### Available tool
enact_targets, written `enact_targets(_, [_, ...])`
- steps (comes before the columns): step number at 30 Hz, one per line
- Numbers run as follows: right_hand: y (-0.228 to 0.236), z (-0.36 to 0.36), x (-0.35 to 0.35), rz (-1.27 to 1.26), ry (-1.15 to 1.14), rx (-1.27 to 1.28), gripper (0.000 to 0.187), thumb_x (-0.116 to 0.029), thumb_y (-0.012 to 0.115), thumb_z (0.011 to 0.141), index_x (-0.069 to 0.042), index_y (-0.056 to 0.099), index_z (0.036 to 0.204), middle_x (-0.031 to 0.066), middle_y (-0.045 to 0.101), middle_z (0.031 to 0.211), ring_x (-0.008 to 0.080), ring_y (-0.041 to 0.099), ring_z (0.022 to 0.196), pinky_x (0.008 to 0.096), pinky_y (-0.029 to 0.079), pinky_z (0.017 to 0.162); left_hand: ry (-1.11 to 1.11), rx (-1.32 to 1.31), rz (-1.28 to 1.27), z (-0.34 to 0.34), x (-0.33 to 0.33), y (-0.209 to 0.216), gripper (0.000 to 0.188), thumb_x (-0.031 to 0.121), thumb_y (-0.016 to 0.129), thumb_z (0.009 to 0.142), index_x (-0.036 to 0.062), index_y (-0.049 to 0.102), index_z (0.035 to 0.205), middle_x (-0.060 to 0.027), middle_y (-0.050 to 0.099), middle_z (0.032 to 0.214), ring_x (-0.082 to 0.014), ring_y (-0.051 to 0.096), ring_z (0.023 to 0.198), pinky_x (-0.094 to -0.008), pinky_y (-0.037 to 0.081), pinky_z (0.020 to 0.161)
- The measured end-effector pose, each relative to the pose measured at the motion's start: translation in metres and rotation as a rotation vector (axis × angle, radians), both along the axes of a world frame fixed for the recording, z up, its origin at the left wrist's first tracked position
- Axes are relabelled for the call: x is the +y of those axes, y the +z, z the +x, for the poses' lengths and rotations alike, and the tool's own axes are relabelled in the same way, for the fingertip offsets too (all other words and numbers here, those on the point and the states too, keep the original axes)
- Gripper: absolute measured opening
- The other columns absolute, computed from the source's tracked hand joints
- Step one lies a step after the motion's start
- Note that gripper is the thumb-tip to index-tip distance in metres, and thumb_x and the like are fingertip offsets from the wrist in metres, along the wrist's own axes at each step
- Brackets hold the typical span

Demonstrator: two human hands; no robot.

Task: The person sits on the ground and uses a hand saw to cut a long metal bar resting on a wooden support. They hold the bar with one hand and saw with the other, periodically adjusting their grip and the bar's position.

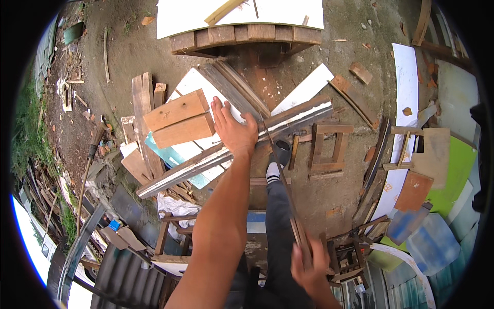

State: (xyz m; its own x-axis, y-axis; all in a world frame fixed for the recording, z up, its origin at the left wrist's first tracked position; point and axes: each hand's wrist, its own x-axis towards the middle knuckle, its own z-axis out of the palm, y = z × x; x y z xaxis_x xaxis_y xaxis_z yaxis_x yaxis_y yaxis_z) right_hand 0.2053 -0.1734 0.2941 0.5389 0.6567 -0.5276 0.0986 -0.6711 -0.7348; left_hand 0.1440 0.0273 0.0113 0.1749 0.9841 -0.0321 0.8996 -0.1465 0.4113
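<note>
Right hand, near right: fingers clamped round the handle end of a saw; hand is a bit blurred, so exact finger placement can't be told. Left hand, farther and to the left: palm down, fingers stretched out with slight gaps, thumb apart to the right; lies across a long beam with a white stripe; fingertips reach past its far edge; can't tell how hard it presses. Saw blade runs from near right up to the beam, tip just right of the left thumb; beam slants from near left to far right, mid-scene. One shod foot just on the near side of the beam; hammer right of it; small wooden frame farther right. Left of the left hand: two brown boards lying on white panels; dark planks just beyond the fingers; white strip far right of them. Far end: slatted bench with a white top; right edge: bright green sheet.
</note>
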Motion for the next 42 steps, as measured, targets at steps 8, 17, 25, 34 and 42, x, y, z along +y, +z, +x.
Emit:
enact_targets(8, [-0.104,-0.006,0.077,-0.048,-0.108,0.059,0.033,-0.023,0.062,0.095,-0.007,0.058,0.123,0.0248,0.069,0.089,0.0463,0.066,0.078,0.0495,0.055,0.066,0.019,0.002,-0.003,0.003,0.003,0.001,0.049,0.017,0.059,0.079,-0.0024,0.054,0.124,-0.0186,0.04,0.154,-0.0337,0.033,0.145,-0.0469,0.033,0.112])
enact_targets(17, [-0.083,0.011,0.055,0.04,-0.128,0.019,0.033,-0.02,0.065,0.094,-0.005,0.058,0.122,0.0272,0.069,0.09,0.0433,0.069,0.079,0.0459,0.056,0.068,0.022,0.002,-0.005,0.003,0.006,0.001,0.049,0.015,0.058,0.079,-0.0027,0.053,0.124,-0.0186,0.039,0.154,-0.0335,0.032,0.146,-0.0471,0.032,0.113])
enact_targets(25, [-0.124,-0.029,0.039,-0.068,-0.245,0.111,0.036,-0.015,0.064,0.095,0.001,0.055,0.126,0.0169,0.07,0.086,0.025,0.068,0.075,0.036,0.052,0.07,-0.126,-0.008,-0.079,-0.008,-0.021,0.008,0.062,0.017,0.058,0.079,-0.0024,0.048,0.137,-0.0173,0.032,0.159,-0.0354,0.026,0.149,-0.0489,0.024,0.12])
enact_targets(34, [-0.134,-0.041,0.036,0.021,-0.305,0.064,0.036,-0.012,0.065,0.094,0.005,0.056,0.125,0.0209,0.071,0.096,0.0265,0.073,0.082,0.0345,0.056,0.071,-0.198,-0.043,-0.029,-0.016,-0.024,0.008,0.054,0.011,0.059,0.081,-0.0009,0.048,0.133,-0.0174,0.037,0.156,-0.0366,0.032,0.146,-0.0482,0.026,0.117])
enact_targets(42, [-0.139,-0.031,0.043,0.052,-0.16,-0.052,0.037,-0.012,0.064,0.094,0.007,0.057,0.124,0.0215,0.071,0.098,0.0268,0.073,0.085,0.0348,0.056,0.072,-0.18,-0.204,0.018,-0.016,-0.011,0.007,0.049,0.009,0.058,0.087,-0.0004,0.046,0.133,-0.0222,0.036,0.154,-0.0354,0.033,0.144,-0.0493,0.022,0.119])
